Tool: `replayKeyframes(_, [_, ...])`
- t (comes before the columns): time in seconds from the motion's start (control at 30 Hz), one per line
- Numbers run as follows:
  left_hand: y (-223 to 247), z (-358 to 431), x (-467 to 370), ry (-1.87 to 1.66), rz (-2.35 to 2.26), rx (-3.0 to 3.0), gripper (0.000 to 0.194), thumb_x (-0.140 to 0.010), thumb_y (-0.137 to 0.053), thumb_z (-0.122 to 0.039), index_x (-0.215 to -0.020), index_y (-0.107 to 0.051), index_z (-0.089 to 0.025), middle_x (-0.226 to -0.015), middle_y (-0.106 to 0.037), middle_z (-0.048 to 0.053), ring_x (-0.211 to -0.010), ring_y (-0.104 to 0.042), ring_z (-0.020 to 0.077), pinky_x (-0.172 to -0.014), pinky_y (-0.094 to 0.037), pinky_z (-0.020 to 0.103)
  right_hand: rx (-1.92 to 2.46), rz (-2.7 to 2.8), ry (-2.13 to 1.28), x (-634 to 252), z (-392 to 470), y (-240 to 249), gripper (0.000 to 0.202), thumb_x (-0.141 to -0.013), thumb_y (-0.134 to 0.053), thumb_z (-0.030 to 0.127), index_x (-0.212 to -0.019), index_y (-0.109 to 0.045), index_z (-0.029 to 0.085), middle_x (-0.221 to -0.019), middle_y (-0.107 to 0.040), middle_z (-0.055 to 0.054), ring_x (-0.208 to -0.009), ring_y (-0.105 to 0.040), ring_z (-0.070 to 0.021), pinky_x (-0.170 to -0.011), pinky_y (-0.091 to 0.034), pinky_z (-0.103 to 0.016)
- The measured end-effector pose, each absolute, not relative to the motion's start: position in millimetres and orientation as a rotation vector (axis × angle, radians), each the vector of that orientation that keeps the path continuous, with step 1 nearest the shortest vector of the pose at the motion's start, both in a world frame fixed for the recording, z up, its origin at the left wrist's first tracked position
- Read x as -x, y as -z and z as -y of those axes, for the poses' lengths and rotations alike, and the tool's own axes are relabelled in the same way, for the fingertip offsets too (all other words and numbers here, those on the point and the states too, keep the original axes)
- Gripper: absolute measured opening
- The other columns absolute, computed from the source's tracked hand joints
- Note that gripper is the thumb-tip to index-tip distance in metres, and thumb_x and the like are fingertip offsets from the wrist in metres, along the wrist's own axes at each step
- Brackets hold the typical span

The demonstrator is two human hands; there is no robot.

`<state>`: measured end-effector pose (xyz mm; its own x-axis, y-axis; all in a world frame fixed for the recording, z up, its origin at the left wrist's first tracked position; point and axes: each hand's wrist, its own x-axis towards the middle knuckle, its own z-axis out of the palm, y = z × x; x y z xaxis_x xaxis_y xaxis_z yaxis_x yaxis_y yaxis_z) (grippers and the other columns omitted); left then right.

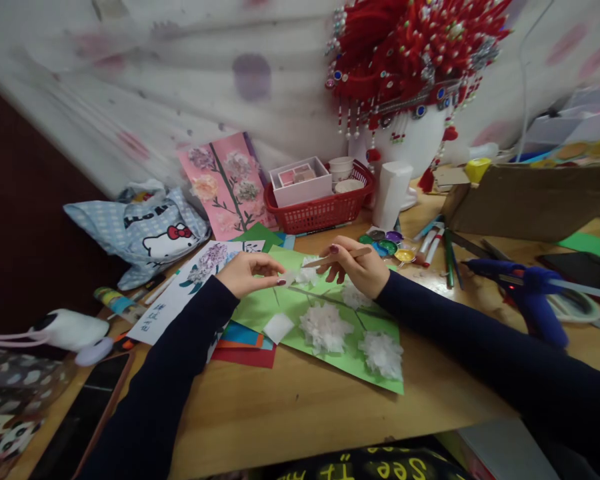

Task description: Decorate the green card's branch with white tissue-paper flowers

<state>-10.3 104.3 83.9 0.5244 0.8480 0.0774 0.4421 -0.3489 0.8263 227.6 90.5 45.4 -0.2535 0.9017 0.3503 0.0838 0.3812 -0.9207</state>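
My left hand (251, 273) pinches a small piece of white tissue paper (289, 277) between thumb and fingertips. In my right hand (357, 267) is a thin, tan, pointed wooden stick (359, 253), its tip directed left toward the tissue. Beneath both hands lies a light green sheet (340, 365) bearing several ruffled white paper flowers (325, 327), one of them partly hidden by my right hand. A small stack of white tissue squares (279, 328) rests on the sheet's left edge, below my left hand.
A blue glue gun (525, 287) lies at right, near markers (433, 245) and paint pots (387, 247). Behind stand a red basket (320, 215), a pink flower picture (230, 183) and a red beaded headdress (415, 67). A phone (83, 413) lies at left.
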Motion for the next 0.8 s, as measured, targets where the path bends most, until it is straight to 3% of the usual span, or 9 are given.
replayKeyframes(0.1, [-87,-98,2,-0.732,-1.081,-1.953,0.017,-0.063,-0.072,-0.027,-0.068,-0.064,-0.013,-0.066,-0.063,0.002,-0.061,-0.059,0.0110,-0.060,-0.048,0.023,0.813,1.639,-1.096,-224,-80,-54,0.050,-0.081,-0.040,0.063,-0.091,-0.052,0.016,-0.065,-0.068,-0.005,-0.048,-0.063,-0.0131,-0.038,-0.045,-0.019])
replayKeyframes(0.23, [-92,-88,-10,-0.872,-1.132,-1.872,0.021,-0.061,-0.074,-0.026,-0.064,-0.058,-0.013,-0.058,-0.059,-0.001,-0.052,-0.053,0.0083,-0.051,-0.043,0.020,0.805,1.720,-1.095,-220,-68,-59,0.044,-0.088,-0.034,0.055,-0.079,-0.051,0.016,-0.047,-0.058,0.001,-0.039,-0.055,-0.0096,-0.040,-0.045,-0.019])
replayKeyframes(0.37, [-95,-78,-20,-0.926,-1.059,-1.832,0.023,-0.059,-0.076,-0.025,-0.061,-0.056,-0.013,-0.059,-0.058,-0.001,-0.052,-0.054,0.0083,-0.051,-0.044,0.021,0.832,1.854,-1.052,-216,-58,-63,0.040,-0.088,-0.039,0.049,-0.074,-0.054,0.014,-0.065,-0.062,-0.004,-0.052,-0.059,-0.0096,-0.044,-0.048,-0.018])
replayKeyframes(0.5, [-97,-68,-28,-0.857,-0.982,-1.858,0.024,-0.060,-0.076,-0.026,-0.060,-0.056,-0.013,-0.059,-0.058,0.000,-0.056,-0.057,0.0106,-0.054,-0.047,0.023,0.839,1.891,-1.037,-214,-52,-66,0.033,-0.088,-0.045,0.044,-0.082,-0.057,0.014,-0.062,-0.060,-0.002,-0.056,-0.060,-0.0106,-0.048,-0.050,-0.019])
replayKeyframes(0.8, [-95,-65,-31,-0.710,-0.906,-1.807,0.024,-0.061,-0.075,-0.026,-0.062,-0.054,-0.013,-0.063,-0.060,0.001,-0.059,-0.059,0.0120,-0.062,-0.050,0.027,0.708,1.951,-1.061,-217,-48,-69,0.027,-0.088,-0.044,0.037,-0.081,-0.055,0.014,-0.065,-0.060,-0.003,-0.054,-0.058,-0.0097,-0.049,-0.051,-0.021])
